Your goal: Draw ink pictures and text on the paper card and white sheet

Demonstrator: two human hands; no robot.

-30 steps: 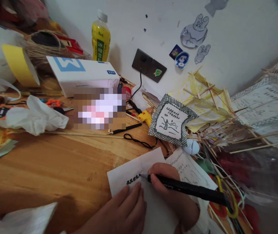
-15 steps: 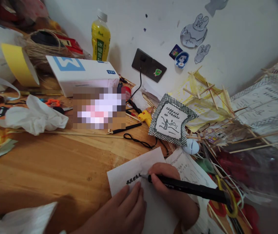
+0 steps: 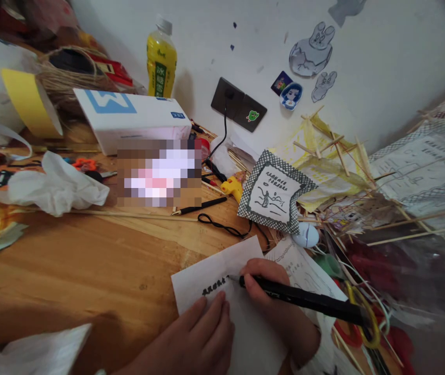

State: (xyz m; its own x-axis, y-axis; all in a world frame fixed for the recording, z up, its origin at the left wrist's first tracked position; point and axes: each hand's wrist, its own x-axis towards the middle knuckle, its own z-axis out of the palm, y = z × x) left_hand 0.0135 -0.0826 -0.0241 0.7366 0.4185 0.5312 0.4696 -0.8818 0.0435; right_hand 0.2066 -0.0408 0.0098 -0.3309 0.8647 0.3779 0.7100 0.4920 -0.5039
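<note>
A white sheet of paper (image 3: 191,281) lies at a slant on the wooden table, with a short row of black handwritten characters near its top. Flat on the paper just below that row is my left hand (image 3: 202,333), its fingers stretched out. My right hand (image 3: 265,286) grips a black pen (image 3: 304,298) close to its tip. The tip meets the paper at the right end of the written row. Partly under the sheet, on the right, rests another paper (image 3: 300,265) with line drawings.
Beyond the paper stands a patterned pennant (image 3: 272,192) with writing and a drawing. Bamboo-stick frames (image 3: 331,151), scissors (image 3: 366,317) and a white egg-shaped object (image 3: 307,235) crowd the right. A white box (image 3: 136,117), a yellow bottle (image 3: 162,57) and crumpled tissue (image 3: 56,185) stand farther back.
The pen tip and my right hand have shifted slightly right along the row, and fresh black strokes show at its end. My left hand has stayed in place.
</note>
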